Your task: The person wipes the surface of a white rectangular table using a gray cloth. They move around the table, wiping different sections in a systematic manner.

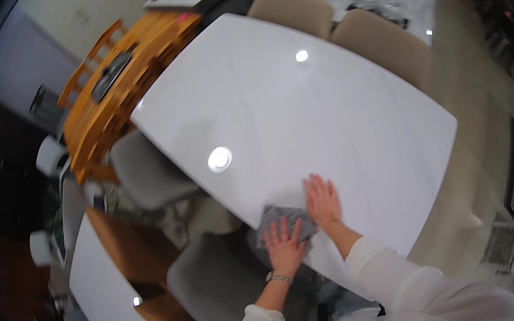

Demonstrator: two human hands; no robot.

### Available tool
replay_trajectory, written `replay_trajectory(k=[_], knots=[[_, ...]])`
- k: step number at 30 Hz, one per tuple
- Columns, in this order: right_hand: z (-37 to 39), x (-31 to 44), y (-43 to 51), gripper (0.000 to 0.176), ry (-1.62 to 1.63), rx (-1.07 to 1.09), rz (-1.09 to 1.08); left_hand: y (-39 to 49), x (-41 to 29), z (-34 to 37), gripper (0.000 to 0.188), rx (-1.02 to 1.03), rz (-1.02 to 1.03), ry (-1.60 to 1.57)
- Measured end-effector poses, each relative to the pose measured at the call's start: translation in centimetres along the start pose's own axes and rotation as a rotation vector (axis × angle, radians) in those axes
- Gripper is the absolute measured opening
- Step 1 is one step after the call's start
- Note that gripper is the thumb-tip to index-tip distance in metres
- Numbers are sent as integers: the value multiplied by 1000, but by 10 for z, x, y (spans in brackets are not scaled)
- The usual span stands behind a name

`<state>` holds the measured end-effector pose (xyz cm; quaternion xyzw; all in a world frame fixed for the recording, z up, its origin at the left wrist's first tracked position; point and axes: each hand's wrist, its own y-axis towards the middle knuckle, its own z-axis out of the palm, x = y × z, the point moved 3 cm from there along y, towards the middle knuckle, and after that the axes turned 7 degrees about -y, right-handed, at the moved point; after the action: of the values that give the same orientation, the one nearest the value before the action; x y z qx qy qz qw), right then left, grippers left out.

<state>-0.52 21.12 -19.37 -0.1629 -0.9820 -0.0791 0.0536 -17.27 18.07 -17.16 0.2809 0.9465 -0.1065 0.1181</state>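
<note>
A glossy white tabletop [330, 113] with faint marble-like veins spreads out before me. At its near left edge, my left hand [284, 244] presses flat on a crumpled grey cloth [291, 218], fingers spread over it. Part of the cloth hangs by the table's rim. My right hand [322, 199] rests palm down on the bare tabletop just right of the cloth, its fingers stretched away from me and holding nothing. A metal bracelet or watch circles my left wrist.
Grey chairs [221, 282] stand along the left edge, and beige chairs [379, 40] line the far right side. Beyond the far left lies a wooden table [146, 32] with a dark tray [111, 76]. Another white table [105, 285] with brown chairs [131, 241] is at lower left.
</note>
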Motion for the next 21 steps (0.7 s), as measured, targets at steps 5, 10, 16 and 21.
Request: replay_trajectory(k=[5, 10, 16, 21], knots=[[-3, 0, 2, 44, 61, 33, -3, 1, 4, -9, 68, 15, 46, 16], [-6, 2, 2, 43, 30, 76, -8, 101, 99, -32, 65, -151, -303, 47], [-6, 1, 2, 45, -28, 52, -33, 227, 212, -70, 64, -231, -480, 119], [-9, 2, 1, 44, 49, 45, -9, 265, 242, -80, 66, -111, -546, -19]])
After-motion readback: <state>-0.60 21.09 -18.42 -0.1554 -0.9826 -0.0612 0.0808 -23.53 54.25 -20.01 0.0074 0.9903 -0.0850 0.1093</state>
